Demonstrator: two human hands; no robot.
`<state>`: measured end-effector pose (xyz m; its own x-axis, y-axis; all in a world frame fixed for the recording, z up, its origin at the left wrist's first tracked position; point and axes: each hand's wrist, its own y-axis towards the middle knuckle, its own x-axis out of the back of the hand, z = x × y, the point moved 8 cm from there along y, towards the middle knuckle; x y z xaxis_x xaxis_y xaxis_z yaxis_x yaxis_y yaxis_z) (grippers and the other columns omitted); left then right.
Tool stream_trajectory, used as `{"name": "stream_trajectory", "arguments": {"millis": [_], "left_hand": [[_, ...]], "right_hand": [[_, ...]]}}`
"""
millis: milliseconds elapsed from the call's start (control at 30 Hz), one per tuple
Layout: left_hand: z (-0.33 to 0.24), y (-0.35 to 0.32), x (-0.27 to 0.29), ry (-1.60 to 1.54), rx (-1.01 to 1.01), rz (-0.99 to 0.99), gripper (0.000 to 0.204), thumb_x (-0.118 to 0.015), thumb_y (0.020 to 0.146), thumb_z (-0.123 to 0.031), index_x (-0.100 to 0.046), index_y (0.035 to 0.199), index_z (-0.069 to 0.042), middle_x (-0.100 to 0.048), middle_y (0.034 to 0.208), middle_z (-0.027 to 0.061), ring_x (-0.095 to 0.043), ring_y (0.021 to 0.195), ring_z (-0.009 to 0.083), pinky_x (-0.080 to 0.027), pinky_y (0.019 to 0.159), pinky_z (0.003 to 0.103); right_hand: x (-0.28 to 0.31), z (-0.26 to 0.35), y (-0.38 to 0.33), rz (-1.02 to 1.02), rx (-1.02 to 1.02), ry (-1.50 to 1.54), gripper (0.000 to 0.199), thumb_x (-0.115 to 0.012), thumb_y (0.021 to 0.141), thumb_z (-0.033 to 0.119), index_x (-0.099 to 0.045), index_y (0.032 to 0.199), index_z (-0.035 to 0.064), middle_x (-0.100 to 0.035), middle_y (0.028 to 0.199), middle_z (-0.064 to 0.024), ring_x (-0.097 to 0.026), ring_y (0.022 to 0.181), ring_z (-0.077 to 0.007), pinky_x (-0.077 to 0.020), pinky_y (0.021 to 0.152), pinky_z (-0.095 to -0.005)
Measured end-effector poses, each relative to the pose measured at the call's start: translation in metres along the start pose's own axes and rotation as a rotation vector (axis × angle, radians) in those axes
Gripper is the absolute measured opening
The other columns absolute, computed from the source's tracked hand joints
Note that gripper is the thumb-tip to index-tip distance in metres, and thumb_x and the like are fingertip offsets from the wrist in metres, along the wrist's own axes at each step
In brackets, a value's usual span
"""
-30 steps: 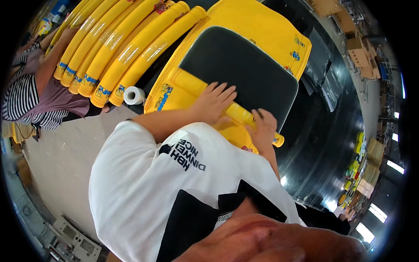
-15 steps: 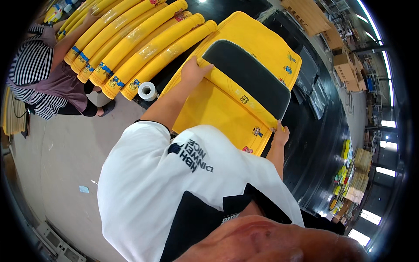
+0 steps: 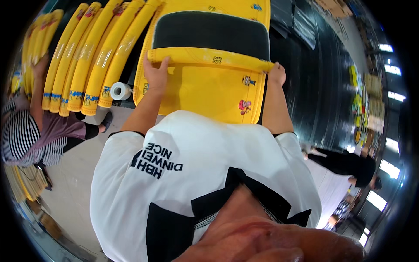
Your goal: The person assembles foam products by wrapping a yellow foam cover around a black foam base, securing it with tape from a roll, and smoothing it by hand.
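In front of me lies a yellow mat (image 3: 200,94) printed with small cartoon figures. A dark panel with rounded far corners (image 3: 211,32) lies over its yellow surface. Along the panel's near edge runs a rolled yellow band (image 3: 192,56), also with a printed figure. My left hand (image 3: 156,74) grips the band's left end, thumb and fingers apart around it. At the other end, my right hand (image 3: 276,74) is closed on the band's tip, its fingertips partly hidden. Both arms reach forward, and the band is stretched between the hands.
Several yellow rolls (image 3: 98,54) lie side by side at the left, near a roll of clear tape (image 3: 120,91). Beyond them a person in a striped top (image 3: 26,131) handles more rolls. A black table surface (image 3: 323,87) extends rightward; another person in black (image 3: 349,166) is farther off.
My view has turned, so the mat now appears squarer to me. Both hands keep hold of the rolled band. The person in black has come into view at the right.
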<state>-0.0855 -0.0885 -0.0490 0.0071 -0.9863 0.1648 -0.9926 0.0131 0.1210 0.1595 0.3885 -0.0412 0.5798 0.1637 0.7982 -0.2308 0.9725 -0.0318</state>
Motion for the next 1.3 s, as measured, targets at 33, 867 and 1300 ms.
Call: {"name": "stream_trajectory", "arguments": {"millis": [33, 867, 1300], "left_hand": [[-0.001, -0.004, 0.003, 0.011, -0.006, -0.002, 0.076, -0.082, 0.084, -0.016, -0.041, 0.145, 0.005, -0.057, 0.130, 0.0166, -0.056, 0.120, 0.0249, -0.046, 0.101, 0.035], [-0.087, -0.054, -0.123, 1.104, -0.749, 0.675, 0.066, -0.062, 0.091, -0.047, -0.051, 0.143, -0.008, -0.048, 0.153, 0.0105, -0.046, 0.138, 0.0360, -0.032, 0.115, 0.053], [-0.096, 0.024, -0.185, 0.942, -0.940, 0.890, 0.057, -0.070, 0.085, -0.051, -0.061, 0.124, -0.011, -0.067, 0.114, 0.0099, -0.063, 0.107, 0.0303, -0.048, 0.091, 0.045]], "right_hand": [[0.003, 0.000, -0.002, -0.069, 0.001, -0.063, 0.042, -0.048, 0.103, 0.036, -0.067, 0.124, 0.0046, -0.069, 0.122, -0.0167, -0.065, 0.114, -0.0330, -0.0504, 0.099, -0.0419], [0.028, -0.004, 0.036, 0.330, -0.147, 0.169, 0.047, -0.060, 0.098, 0.040, -0.069, 0.122, 0.0015, -0.074, 0.109, -0.0150, -0.071, 0.102, -0.0266, -0.0517, 0.094, -0.0383], [-0.002, 0.028, 0.006, 0.161, -0.039, 0.155, 0.055, -0.041, 0.105, 0.049, -0.066, 0.110, 0.0005, -0.066, 0.113, -0.0195, -0.062, 0.113, -0.0336, -0.0483, 0.097, -0.0431]]}}
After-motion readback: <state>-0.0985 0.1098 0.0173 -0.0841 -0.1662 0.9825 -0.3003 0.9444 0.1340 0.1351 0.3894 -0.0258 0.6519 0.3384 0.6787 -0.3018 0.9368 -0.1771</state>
